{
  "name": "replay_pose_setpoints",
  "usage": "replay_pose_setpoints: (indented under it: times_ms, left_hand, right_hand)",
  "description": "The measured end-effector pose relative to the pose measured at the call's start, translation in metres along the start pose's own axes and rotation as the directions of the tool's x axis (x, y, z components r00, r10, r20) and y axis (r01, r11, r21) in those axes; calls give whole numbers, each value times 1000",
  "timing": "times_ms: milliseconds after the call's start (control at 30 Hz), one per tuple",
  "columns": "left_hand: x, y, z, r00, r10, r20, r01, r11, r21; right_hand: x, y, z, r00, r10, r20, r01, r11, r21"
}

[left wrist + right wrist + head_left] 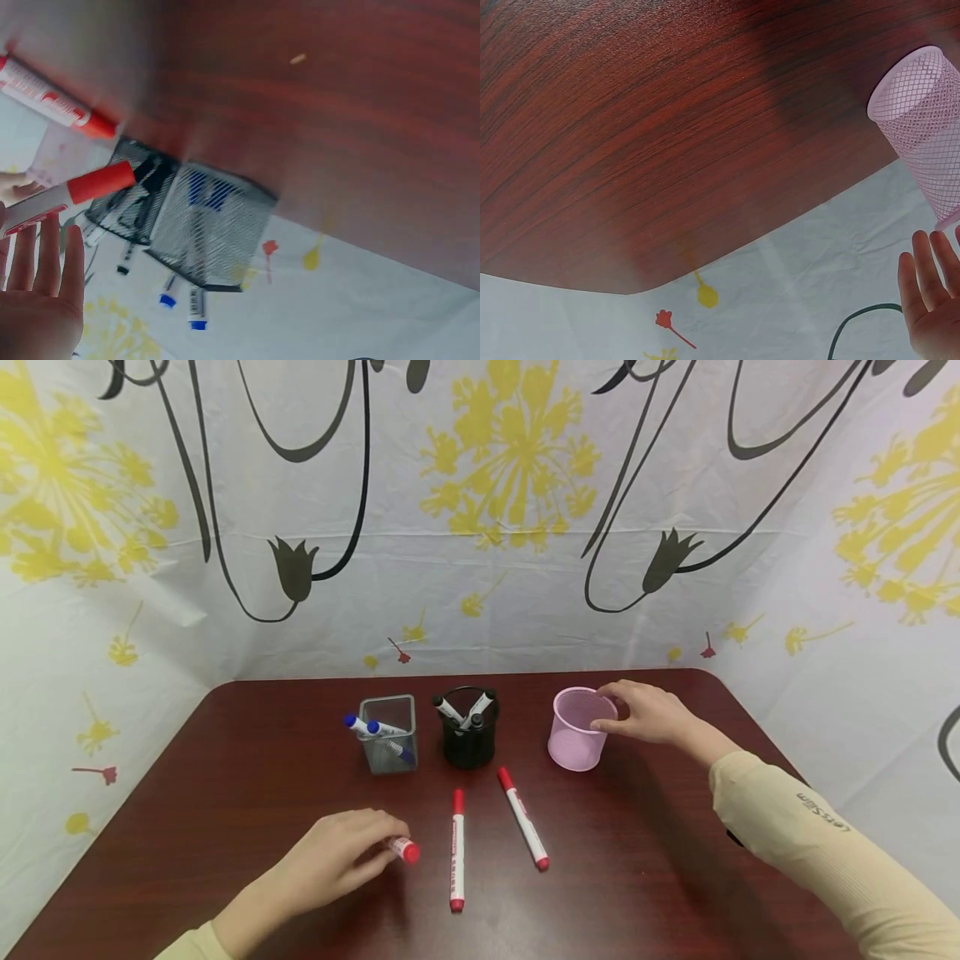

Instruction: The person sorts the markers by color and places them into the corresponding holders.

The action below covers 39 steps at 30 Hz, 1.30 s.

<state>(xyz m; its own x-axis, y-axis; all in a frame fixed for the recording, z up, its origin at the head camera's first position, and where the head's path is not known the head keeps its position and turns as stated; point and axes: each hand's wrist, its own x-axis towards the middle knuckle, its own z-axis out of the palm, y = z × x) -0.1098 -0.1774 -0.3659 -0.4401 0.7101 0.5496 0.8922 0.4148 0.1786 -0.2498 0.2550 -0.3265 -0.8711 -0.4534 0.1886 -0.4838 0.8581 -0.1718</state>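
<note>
My left hand (341,856) holds a red-capped white marker (405,848) above the near part of the table, its red end pointing right. The fingers cover most of its barrel in the head view. Two more red markers, one upright in line (457,852) and one slanted (523,818), lie on the table to the right of that hand. At the back right, my right hand (647,712) grips the right side of the rim of a pink mesh pen holder (576,745). No pens show inside it. In the right wrist view, the fingers (928,270) are at the rim.
A grey mesh pen holder (390,760) with blue markers (358,725) stands at the back left. Beside it is a black mesh holder (468,747) with several black-capped markers (480,703). The dark wooden table (225,793) meets a patterned cloth (420,602) at the back.
</note>
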Motion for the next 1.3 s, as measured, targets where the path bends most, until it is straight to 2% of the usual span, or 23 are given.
replay_pose_setpoints:
  times_ms: [100, 267, 467, 633, 833, 1000, 1133, 1233, 1300]
  left_hand:
    - [7, 6, -4, 998, -59, 2, 59, 995, -84]
    - [17, 11, -7, 993, -114, 11, 114, 976, -183]
    - [27, 14, -9, 986, -165, 39, 169, 953, -250]
    - [37, 15, -7, 984, -169, 52, 176, 930, -323]
    - [50, 17, -1, 987, -157, 32, 156, 900, -407]
    - [66, 31, -12, 980, -186, 63, 195, 880, -433]
    - [79, 43, -23, 986, -158, 50, 163, 870, -465]
    - [85, 45, -23, 989, -143, 40, 144, 857, -494]
    - [87, 44, -19, 986, -156, 53, 161, 845, -509]
  right_hand:
    - [0, 0, 0, 1000, 6, 9, -6, 1000, 0]
    - [0, 0, 0, 1000, 7, 14, -7, 1000, -5]
    - [0, 0, 0, 1000, -6, 2, 6, 1000, -8]
    - [0, -1, -1, 1000, -9, -5, 9, 1000, -4]
    - [0, -2, -1, 1000, -13, -7, 13, 1000, -4]
    - [0, -2, -1, 1000, -9, -11, 9, 1000, 0]
    - [0, -2, -1, 1000, -6, -8, 6, 1000, 4]
    - [0, -1, 0, 1000, -4, -3, 4, 1000, 6]
    - [0, 0, 0, 1000, -2, -1, 2, 1000, 6]
